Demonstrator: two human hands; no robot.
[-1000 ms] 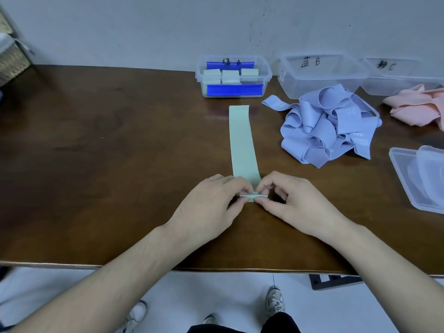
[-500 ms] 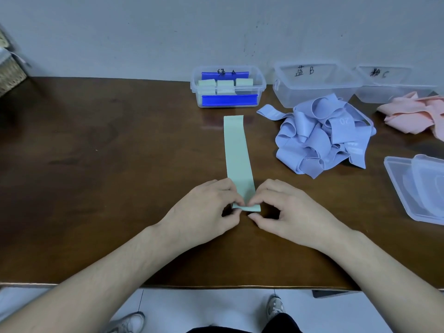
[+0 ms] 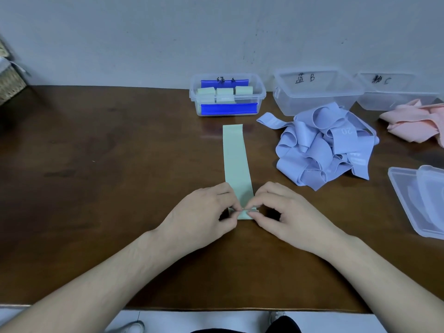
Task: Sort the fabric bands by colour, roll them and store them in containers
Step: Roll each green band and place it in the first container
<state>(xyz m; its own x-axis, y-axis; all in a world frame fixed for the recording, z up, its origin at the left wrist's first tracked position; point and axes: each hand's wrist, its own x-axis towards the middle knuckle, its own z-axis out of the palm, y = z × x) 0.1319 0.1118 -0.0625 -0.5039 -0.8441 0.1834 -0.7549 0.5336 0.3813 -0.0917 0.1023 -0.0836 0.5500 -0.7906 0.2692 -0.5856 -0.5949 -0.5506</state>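
Note:
A pale green fabric band (image 3: 236, 157) lies flat and straight on the brown table, running away from me. Its near end is folded over into a small first turn. My left hand (image 3: 204, 212) pinches that fold from the left and my right hand (image 3: 290, 215) pinches it from the right, thumbs and forefingers meeting at the middle. Behind the band stands container A (image 3: 260, 94), holding three rolled green bands (image 3: 224, 93). A heap of loose lilac-blue bands (image 3: 324, 145) lies to the right, and pink bands (image 3: 415, 121) lie at the far right.
Clear container B (image 3: 312, 102) and clear container C (image 3: 374, 102) stand by the wall at the back right. Clear lids (image 3: 418, 200) lie at the right table edge. A woven basket (image 3: 9, 80) sits at the far left. The table's front edge (image 3: 216, 308) is close to me.
The near end of the green band has been folded over a little further between my fingertips. Both hands stay at that end; my head has shifted slightly.

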